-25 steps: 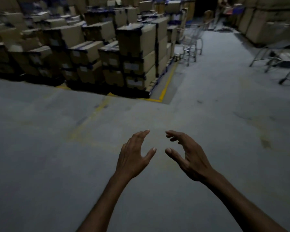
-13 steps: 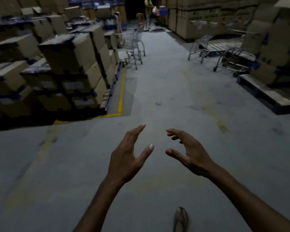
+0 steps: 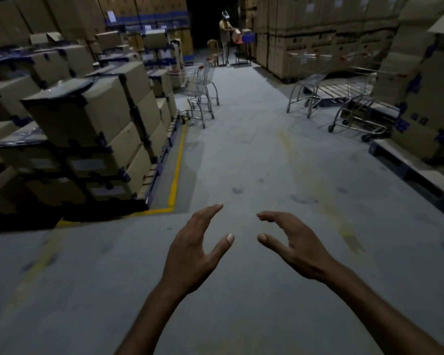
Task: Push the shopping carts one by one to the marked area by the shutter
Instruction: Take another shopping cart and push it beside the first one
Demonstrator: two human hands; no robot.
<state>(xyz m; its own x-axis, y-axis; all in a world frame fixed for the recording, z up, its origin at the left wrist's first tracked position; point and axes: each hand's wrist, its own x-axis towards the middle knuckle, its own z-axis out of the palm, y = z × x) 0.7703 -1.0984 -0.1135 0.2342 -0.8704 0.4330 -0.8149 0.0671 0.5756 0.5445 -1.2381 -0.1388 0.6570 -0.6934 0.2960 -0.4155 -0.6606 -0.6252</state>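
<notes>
One metal shopping cart (image 3: 201, 92) is parked upright at the aisle's left; two more (image 3: 308, 94) (image 3: 362, 111) are stood on the right.

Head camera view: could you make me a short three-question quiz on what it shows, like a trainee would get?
1. True or false: the left hand and right hand are open and hold nothing.
2. Which side of the aisle has the yellow line on the floor? A) left B) right
3. Fill in: the cart on the left stands beside stacked ____.

Key: 1 true. 2 A. 3 boxes; two more carts stand on the right, and another person is at the far end.
</notes>
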